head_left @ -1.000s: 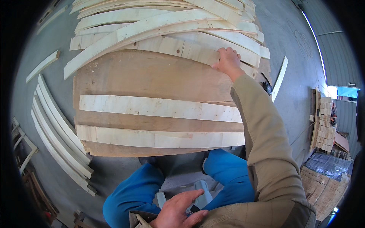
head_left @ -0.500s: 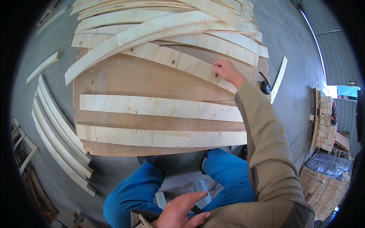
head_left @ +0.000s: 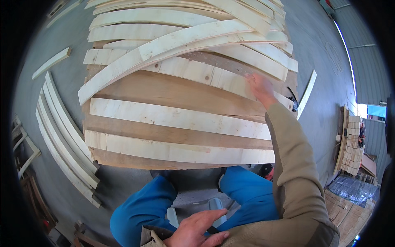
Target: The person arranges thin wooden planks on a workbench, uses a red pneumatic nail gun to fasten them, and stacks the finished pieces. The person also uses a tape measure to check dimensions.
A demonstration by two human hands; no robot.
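Note:
Fingers bent around its edge, my right hand [head_left: 261, 88] grips a pale, knotted wooden slat [head_left: 187, 69] near its right end. That slat slants across the brown board [head_left: 177, 88], its left part passing under a curved wooden strip [head_left: 164, 44]. A black tape measure [head_left: 294, 105] sits beside the slat's right end, partly hidden. Closer to me, an upper slat [head_left: 177, 117] and a lower slat [head_left: 177, 146] lie apart on the board; my right sleeve covers the area by their right ends. My left hand [head_left: 197, 229] rests at my lap, empty, thumb and forefinger spread.
More curved strips [head_left: 152, 17] are piled at the board's far side. Several long strips [head_left: 68, 136] lie on the floor at left, and a short one [head_left: 51, 63] beyond them. Another strip [head_left: 307, 94] is at right, with stacked wood blocks [head_left: 352, 144] farther off.
My right hand has moved to the right, and the knotted slat has slid right with it, its end now beside the tape measure. The view has shifted slightly. My left hand stays put.

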